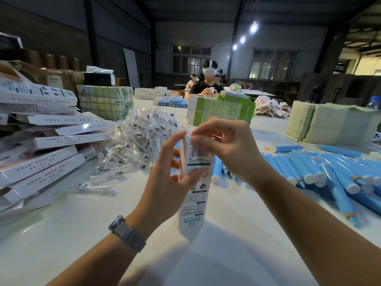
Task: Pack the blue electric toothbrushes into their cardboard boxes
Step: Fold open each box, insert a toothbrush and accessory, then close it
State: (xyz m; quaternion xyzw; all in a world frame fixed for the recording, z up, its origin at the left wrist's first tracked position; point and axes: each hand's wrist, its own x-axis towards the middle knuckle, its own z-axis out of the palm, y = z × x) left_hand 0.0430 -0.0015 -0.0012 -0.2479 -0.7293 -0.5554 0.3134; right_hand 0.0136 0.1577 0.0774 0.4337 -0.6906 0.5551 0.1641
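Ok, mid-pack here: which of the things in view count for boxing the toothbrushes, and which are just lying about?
For the job:
- white box, gripped by left hand, right hand pinching its top
- blue toothbrushes heaped on the right
- filled boxes stacked on the left
- bagged brush heads

Lying about:
- green flat-carton bundles
- pale paper stacks
- water bottle

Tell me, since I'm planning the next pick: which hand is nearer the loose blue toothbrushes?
Right. The right hand pinches the box top just above the toothbrushes; the left hand grips the box's far side.
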